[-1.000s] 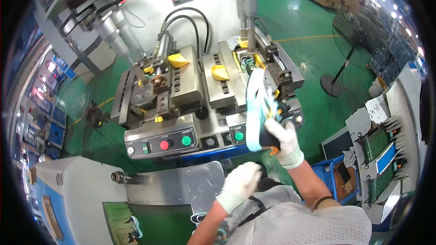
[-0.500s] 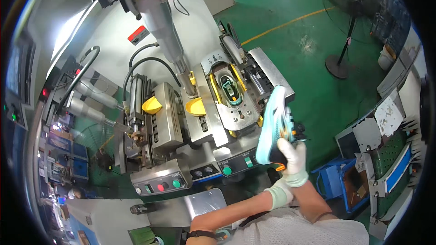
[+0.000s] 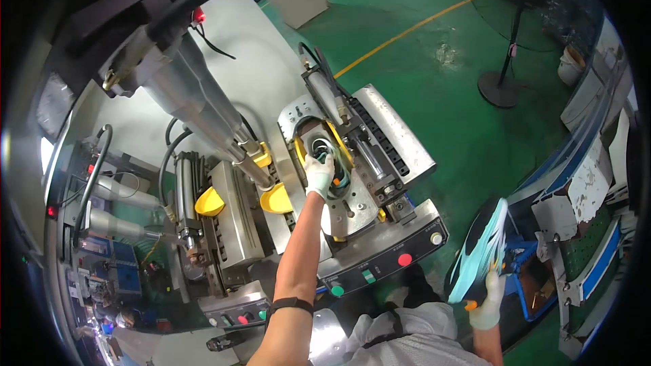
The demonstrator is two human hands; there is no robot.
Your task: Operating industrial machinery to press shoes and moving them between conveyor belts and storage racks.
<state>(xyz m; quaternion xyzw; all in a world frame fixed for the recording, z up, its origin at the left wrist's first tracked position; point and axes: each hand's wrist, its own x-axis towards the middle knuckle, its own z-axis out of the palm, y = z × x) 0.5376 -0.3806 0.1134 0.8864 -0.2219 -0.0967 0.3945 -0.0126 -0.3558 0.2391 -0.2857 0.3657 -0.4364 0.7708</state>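
My left hand (image 3: 319,175), in a pale glove, reaches into the oval well of the press. Its fingers are closed at the opening of a sneaker (image 3: 339,181) seated there; the hand hides much of that shoe. Yellow pads (image 3: 298,149) line the well inside a metal plate (image 3: 352,210). Off to the right, low over the floor, my gloved right hand (image 3: 489,301) grips a second sneaker (image 3: 478,251) by its heel end. That one has a light teal and white side, a dark sole and orange bits, and its toe points up and away.
The press's front panel (image 3: 383,264) carries green and red buttons. Left of the well are yellow curved pads (image 3: 275,198) and a thick metal cylinder (image 3: 196,98) overhead. A blue-framed cart (image 3: 532,285) and a rack (image 3: 576,251) stand at right; a fan (image 3: 505,85) is farther back.
My hands have parted. The left has gone forward to the sneaker in the press, while the right has carried its sneaker right and toward me. The view has shifted.
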